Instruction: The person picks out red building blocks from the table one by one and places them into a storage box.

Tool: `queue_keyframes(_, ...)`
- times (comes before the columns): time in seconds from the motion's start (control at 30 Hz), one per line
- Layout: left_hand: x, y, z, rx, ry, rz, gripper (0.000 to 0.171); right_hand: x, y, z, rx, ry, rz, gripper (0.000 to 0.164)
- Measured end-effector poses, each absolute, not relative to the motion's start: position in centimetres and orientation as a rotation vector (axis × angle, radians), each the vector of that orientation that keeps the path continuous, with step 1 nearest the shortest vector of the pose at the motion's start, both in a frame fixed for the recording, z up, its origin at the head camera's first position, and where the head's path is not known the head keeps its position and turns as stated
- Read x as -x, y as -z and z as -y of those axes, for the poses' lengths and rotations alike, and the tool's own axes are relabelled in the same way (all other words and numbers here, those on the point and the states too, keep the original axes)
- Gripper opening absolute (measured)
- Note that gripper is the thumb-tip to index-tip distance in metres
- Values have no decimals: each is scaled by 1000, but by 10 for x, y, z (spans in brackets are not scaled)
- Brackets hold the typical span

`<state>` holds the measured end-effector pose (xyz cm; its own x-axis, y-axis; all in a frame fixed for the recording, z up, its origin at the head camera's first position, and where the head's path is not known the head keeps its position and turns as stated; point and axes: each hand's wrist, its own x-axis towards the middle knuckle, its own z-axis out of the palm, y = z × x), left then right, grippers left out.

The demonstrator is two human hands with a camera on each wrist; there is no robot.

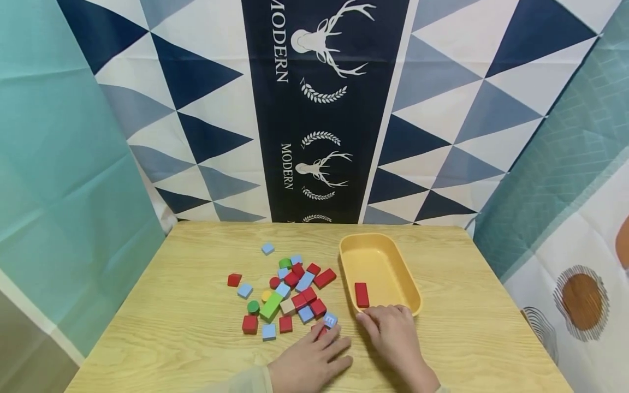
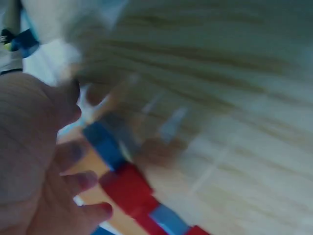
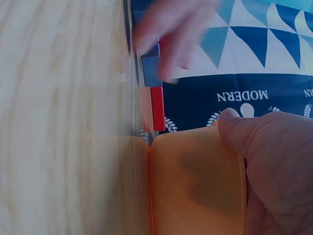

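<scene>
My left hand (image 1: 312, 360) reaches in low over the table with its fingers spread and slightly bent. Its fingertips overlap a red block (image 1: 322, 332) at the near edge of the block pile, beside a blue block marked with a letter (image 1: 330, 320). In the left wrist view, the fingers are apart next to a blue block (image 2: 104, 145) and a red block (image 2: 127, 188). At the near end of a yellow-orange plastic tray (image 1: 380, 267), my right hand (image 1: 395, 338) grips the rim, thumb showing in the right wrist view. One red rectangular block (image 1: 361, 295) lies inside the tray.
Several loose wooden blocks lie left of the tray, among them a long green block (image 1: 271, 307), a green cylinder (image 1: 253, 307) and a plain wood block (image 1: 287, 307). A blue block (image 1: 267, 249) lies apart at the back. Patterned cloth (image 1: 211, 109) hangs behind the table.
</scene>
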<state>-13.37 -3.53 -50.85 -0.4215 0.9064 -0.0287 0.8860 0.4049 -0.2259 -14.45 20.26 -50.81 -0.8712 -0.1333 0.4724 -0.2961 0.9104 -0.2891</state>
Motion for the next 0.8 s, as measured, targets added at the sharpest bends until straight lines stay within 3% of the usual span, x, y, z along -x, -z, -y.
queue_keyframes(0.07,137,512,41,1592,-287,2631,81,145,508,-202,-322,-498,2625,14)
queue_keyframes(0.3,161,516,47,1410,-157,2764,48,144,509,-202,-312,-520,2620,13)
queue_keyframes(0.47,180,507,50,1270,298,2918,49,144,509,-203,-306,-526,2622,13)
queue_keyframes(0.67,201,501,53,972,769,3073,76,145,508,-204,-303,-519,2620,13)
queue_keyframes(0.8,208,502,54,951,803,3070,66,144,508,-205,-300,-524,2624,12)
